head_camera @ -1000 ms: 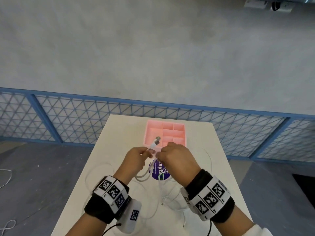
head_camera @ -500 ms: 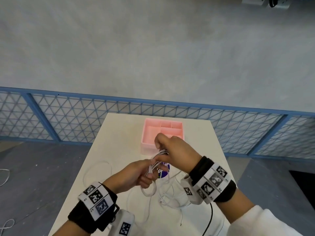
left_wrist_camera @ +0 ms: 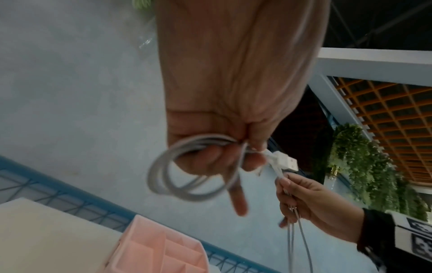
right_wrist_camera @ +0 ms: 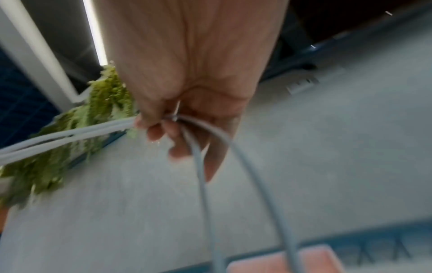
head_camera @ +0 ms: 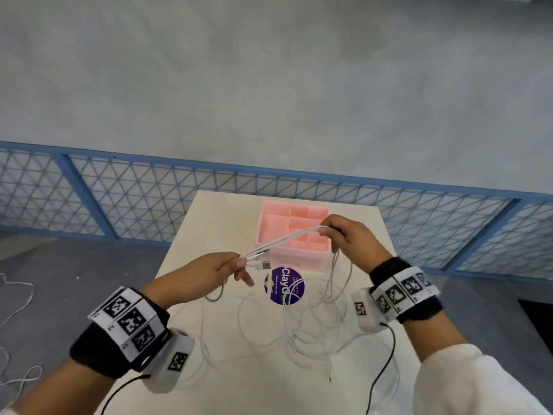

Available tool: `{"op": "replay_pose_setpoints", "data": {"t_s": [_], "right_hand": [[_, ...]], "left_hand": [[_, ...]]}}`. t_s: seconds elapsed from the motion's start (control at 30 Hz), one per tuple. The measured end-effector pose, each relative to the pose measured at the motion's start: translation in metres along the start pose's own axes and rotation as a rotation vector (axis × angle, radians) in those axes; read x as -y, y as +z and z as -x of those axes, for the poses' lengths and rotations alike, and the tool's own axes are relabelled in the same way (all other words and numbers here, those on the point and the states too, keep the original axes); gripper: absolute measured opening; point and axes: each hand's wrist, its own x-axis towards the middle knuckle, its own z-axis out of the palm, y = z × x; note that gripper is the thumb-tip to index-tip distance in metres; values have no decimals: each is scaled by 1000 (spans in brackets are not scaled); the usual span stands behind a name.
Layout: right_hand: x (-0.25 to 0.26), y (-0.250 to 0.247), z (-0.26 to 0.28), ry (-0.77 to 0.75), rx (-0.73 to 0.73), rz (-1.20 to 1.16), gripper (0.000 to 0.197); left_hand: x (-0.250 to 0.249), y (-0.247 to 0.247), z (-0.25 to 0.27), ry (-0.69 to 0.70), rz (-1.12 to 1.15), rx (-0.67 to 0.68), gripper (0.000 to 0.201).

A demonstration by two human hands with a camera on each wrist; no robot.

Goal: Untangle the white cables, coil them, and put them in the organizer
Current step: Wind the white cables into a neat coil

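A white cable (head_camera: 287, 239) stretches taut between my two hands above the table. My left hand (head_camera: 230, 269) pinches its end near the USB plug (head_camera: 263, 265), with a small coil (left_wrist_camera: 187, 177) looped round its fingers. My right hand (head_camera: 338, 235) grips the strands over the pink organizer (head_camera: 269, 232), and two strands (right_wrist_camera: 205, 184) hang down from it. More white cables (head_camera: 299, 330) lie tangled in loops on the table below. The organizer's compartments that show hold nothing.
The narrow white table (head_camera: 215, 217) carries a round purple sticker (head_camera: 284, 286) in front of the organizer. A blue mesh fence (head_camera: 134, 199) runs behind the table. Stray white cable (head_camera: 18, 378) lies on the grey floor at the left.
My hands have drawn apart: the right one moved right and up over the organizer, the left one back toward me, pulling the cable strands straight between them.
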Motion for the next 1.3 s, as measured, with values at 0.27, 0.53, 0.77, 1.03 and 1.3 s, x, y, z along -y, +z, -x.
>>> {"op": "replay_pose_setpoints", "data": {"t_s": [0.27, 0.53, 0.77, 1.03, 1.3], "right_hand": [[20, 60, 6, 213, -546, -578, 14], [21, 54, 13, 20, -417, -391, 48], [17, 55, 9, 98, -451, -542, 31], [22, 86, 17, 384, -468, -749, 30], [54, 114, 30, 536, -291, -1137, 28]], "left_hand": [[9, 15, -22, 4, -445, -27, 38], [-13, 29, -15, -110, -733, 141, 39], [-4, 34, -32, 8, 5, 236, 35], [2, 56, -55, -80, 777, -303, 36], [-21, 91, -69, -169, 832, -405, 35]]}}
